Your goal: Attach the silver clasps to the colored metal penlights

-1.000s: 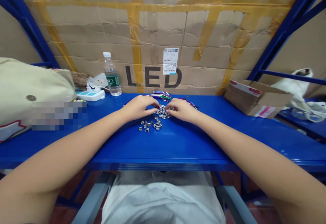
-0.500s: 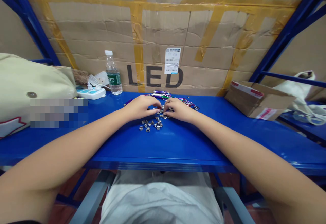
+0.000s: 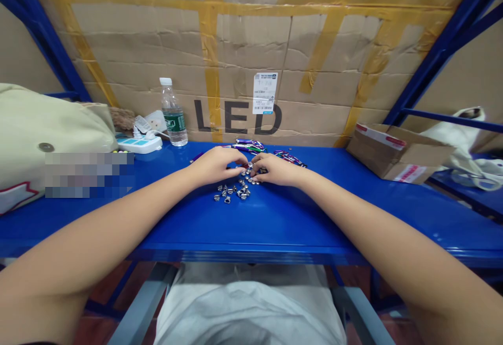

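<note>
On the blue bench [image 3: 243,224], small metal pieces [image 3: 243,193] lie between and just before the left hand [image 3: 218,165] and right hand [image 3: 278,170] — likely for easy reach; whether the curled fingers clamp any, I cannot tell.

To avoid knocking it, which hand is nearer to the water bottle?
Left. The left hand is in front and right of the water bottle; the right hand is farther right.

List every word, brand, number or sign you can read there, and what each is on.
"LED": black letters on the large cardboard behind the table.
White barcode label on that cardboard: print too small to read.
Green label on the bottle: too blurred.
Red-marked stickers on the small carton: unreadable.
</note>
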Action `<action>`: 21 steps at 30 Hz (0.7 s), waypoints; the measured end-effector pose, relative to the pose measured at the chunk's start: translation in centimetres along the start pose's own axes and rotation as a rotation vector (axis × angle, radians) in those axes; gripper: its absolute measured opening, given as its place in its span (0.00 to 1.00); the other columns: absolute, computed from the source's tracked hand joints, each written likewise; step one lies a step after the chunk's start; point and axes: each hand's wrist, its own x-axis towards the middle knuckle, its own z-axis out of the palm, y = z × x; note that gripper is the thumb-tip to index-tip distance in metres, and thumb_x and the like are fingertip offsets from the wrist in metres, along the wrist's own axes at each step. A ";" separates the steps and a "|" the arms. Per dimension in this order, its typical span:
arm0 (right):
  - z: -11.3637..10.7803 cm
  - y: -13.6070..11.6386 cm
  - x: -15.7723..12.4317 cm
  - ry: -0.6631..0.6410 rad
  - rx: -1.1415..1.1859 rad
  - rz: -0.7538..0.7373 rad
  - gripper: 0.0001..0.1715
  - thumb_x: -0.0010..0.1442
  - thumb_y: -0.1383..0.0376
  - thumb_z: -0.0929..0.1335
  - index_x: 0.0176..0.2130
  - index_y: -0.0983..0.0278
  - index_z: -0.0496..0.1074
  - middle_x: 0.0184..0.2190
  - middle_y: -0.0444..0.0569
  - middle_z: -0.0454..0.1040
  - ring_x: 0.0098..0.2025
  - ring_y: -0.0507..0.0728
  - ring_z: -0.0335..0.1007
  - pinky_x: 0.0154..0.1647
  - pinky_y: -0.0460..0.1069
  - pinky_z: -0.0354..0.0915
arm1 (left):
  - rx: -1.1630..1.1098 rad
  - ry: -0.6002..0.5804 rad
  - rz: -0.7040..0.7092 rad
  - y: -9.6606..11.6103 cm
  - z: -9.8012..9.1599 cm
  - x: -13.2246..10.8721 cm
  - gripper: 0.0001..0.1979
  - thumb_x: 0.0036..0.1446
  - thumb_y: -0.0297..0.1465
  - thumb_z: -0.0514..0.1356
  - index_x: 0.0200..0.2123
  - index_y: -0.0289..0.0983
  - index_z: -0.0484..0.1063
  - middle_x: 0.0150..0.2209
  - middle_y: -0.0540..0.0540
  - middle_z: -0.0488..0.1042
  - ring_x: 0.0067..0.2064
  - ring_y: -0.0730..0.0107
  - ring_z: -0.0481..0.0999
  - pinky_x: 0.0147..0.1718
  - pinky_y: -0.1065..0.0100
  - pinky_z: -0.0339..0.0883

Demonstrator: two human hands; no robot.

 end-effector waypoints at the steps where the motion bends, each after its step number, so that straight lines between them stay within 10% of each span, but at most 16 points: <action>1: -0.1 -0.1 0.0 -0.009 0.006 0.004 0.05 0.56 0.68 0.71 0.35 0.65 0.78 0.43 0.54 0.73 0.49 0.58 0.69 0.55 0.53 0.63 | 0.000 0.001 0.000 0.0 0.0 0.0 0.10 0.60 0.34 0.57 0.42 0.39 0.74 0.40 0.48 0.78 0.42 0.67 0.76 0.42 0.68 0.64; 21: -1.5 0.0 -1.4 0.157 0.263 0.085 0.06 0.58 0.64 0.68 0.30 0.63 0.73 0.51 0.52 0.72 0.58 0.57 0.64 0.59 0.55 0.58 | -0.043 -0.020 0.000 0.3 -0.2 0.0 0.09 0.60 0.34 0.57 0.41 0.39 0.74 0.40 0.48 0.79 0.42 0.67 0.76 0.43 0.68 0.65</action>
